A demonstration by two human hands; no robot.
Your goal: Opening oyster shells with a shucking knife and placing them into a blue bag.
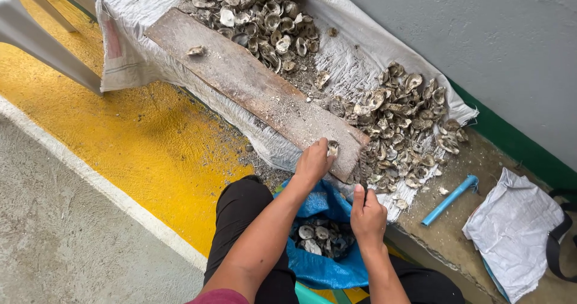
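Note:
My left hand (312, 160) presses a small oyster shell (332, 148) against the near end of a long wooden board (240, 76). My right hand (366, 214) is closed around a thin dark tool whose tip pokes up near the board's end; the tool is mostly hidden by the fingers. Between my knees sits a blue bag (324, 265) holding several shells. A large heap of oyster shells (402, 118) lies just beyond the board's right side.
A second shell pile (264, 15) lies at the board's far end, all on a white woven sack (129, 45). A blue pipe piece (449, 199) and a folded white sack (514, 232) lie to the right. A grey wall and a yellow painted floor border the spot.

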